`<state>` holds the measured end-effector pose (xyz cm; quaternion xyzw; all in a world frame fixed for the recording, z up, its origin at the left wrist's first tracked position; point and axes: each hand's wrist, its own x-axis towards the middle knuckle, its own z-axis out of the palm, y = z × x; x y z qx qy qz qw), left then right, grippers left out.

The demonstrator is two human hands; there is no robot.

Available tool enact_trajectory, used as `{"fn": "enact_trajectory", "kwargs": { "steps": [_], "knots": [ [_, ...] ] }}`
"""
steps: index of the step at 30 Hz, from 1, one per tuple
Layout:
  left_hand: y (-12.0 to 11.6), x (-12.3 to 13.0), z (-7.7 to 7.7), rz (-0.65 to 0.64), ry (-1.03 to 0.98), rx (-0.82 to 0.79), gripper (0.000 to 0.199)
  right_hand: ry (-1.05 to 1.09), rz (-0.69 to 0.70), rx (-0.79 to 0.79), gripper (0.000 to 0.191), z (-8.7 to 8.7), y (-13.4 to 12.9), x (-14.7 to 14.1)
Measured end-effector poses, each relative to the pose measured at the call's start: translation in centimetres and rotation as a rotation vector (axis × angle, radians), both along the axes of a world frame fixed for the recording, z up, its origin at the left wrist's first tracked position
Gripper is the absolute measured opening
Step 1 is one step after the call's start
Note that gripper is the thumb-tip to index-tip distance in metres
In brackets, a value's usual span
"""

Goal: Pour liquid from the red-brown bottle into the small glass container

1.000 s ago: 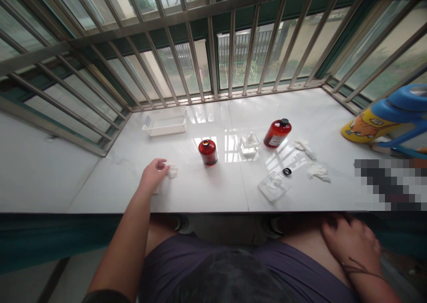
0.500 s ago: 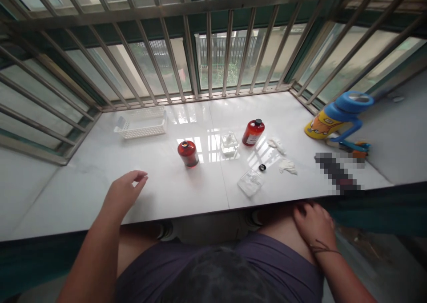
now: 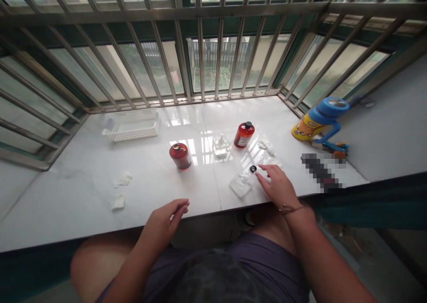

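Note:
My right hand [image 3: 278, 183] reaches over the counter with thumb and forefinger apart. Their tips are close beside a small black cap [image 3: 253, 169], which lies on the surface. Below that cap is a clear, square plastic piece [image 3: 242, 183]. My left hand [image 3: 167, 218] hovers at the front edge, empty, its fingers loosely bent and the thumb slightly apart from them. Beyond it stands an uncapped red bottle [image 3: 180, 156] with an open mouth. A second red bottle [image 3: 244, 135] wears a black cap, and a clear glass holder [image 3: 220, 145] stands between the two bottles.
Crumpled white scraps [image 3: 124, 179] lie at the left, others [image 3: 267, 147] at the right, partly behind my right hand. A white plastic basket [image 3: 133, 129] sits at the back left. At the right are a blue-and-yellow flask [image 3: 316, 120] and a pixelated dark object [image 3: 322, 171]. Metal bars [image 3: 218, 58] line the window.
My right hand has risen from my thigh to the black cap. My left hand has moved right and toward me, uncovering two white scraps on the left. The view has shifted slightly.

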<state>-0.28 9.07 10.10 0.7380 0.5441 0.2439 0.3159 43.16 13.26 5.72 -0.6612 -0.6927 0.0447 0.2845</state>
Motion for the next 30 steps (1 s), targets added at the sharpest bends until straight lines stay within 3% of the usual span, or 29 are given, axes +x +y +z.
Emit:
{"fn": "enact_trajectory", "kwargs": {
  "steps": [4, 7, 10, 13, 18, 22, 26, 30],
  "knots": [
    [-1.3, 1.7, 0.3, -0.04, 0.005, 0.032, 0.02, 0.009, 0.016, -0.036, 0.035, -0.9, 3.0, -0.2],
    [-1.9, 1.9, 0.2, -0.06, 0.016, 0.03, 0.021, 0.036, 0.005, -0.055, 0.029, -1.1, 3.4, -0.3],
    [-2.1, 2.2, -0.3, -0.048, -0.01, 0.025, 0.019, 0.081, -0.043, -0.042, 0.03, -0.2, 2.4, -0.4],
    [-1.8, 3.3, -0.8, -0.072, -0.026, 0.078, 0.021, 0.113, -0.012, -0.017, 0.03, 1.8, 0.7, -1.0],
    [0.4, 8.4, -1.2, -0.166, -0.029, 0.202, 0.05, 0.074, 0.171, -0.005, 0.03, 5.1, -1.4, -2.7],
    [2.8, 13.7, -1.6, -0.232, -0.06, 0.275, 0.07, 0.037, 0.242, -0.041, 0.036, 5.6, -1.7, -3.6],
    [4.2, 17.3, -2.4, -0.253, -0.039, 0.312, 0.064, 0.061, 0.258, -0.067, 0.042, 5.4, -1.5, -4.2],
    [4.2, 18.3, -3.0, -0.243, -0.006, 0.319, 0.053, 0.114, 0.26, -0.087, 0.038, 5.2, -1.5, -4.6]
  ]
}}
